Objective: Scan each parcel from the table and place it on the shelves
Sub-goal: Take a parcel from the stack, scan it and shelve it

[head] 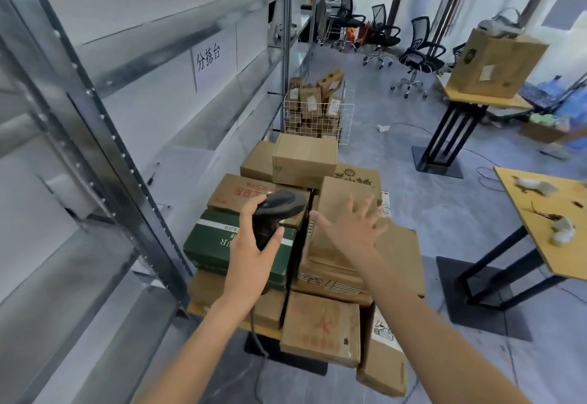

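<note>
Over the parcels, left hand grips scanner, right hand splayed

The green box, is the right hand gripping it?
No, the right hand is spread open above a brown parcel, beside the green box.

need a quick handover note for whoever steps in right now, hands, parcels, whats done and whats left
Left hand: grips the black scanner, aimed over the pile.
Right hand: open, fingers spread, over the plain brown parcel on top of the pile; contact unclear.
Parcels: cardboard boxes and a green box are stacked on the table beside the metal shelves.
Done: no parcels on the shelf levels in view.
Left: scan the brown parcel, shelve it, then work through the remaining pile.
</note>
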Available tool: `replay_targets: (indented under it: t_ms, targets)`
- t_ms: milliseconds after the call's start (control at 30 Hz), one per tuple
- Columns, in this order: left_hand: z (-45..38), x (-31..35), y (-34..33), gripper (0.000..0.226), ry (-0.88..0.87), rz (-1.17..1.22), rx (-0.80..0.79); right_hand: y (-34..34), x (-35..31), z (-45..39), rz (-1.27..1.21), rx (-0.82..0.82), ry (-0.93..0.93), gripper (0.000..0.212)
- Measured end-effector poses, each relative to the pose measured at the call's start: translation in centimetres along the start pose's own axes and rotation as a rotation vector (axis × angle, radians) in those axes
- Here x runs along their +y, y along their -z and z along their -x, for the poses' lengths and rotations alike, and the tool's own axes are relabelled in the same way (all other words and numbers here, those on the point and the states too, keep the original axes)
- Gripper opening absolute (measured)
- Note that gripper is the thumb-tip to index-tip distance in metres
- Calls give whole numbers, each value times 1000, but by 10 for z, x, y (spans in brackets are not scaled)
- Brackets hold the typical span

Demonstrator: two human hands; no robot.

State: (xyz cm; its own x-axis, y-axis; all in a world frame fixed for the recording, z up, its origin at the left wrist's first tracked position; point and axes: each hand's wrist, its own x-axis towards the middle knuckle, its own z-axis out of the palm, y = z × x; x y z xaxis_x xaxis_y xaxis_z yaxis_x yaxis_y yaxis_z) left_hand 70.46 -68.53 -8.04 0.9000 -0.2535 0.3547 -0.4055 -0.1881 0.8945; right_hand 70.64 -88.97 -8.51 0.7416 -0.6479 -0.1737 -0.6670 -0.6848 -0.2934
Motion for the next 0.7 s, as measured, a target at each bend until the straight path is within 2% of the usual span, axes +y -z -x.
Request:
replay_targets:
  t_ms: [233, 400, 533, 700]
  targets:
    - [-17, -1, -15, 57, 96, 106, 58, -16, -7, -10, -103, 3, -116, 114]
    - [-18, -6, -15, 59, 174, 251, 93, -28, -15, -6, -103, 91, -135, 115]
    - [-17, -13, -11, 62, 204, 277, 111, -23, -15, 1, -128, 132, -132, 113]
    - [-16, -26, -5, 65, 330, 379, 128, -6, -13, 30, -294, 144, -90, 113]
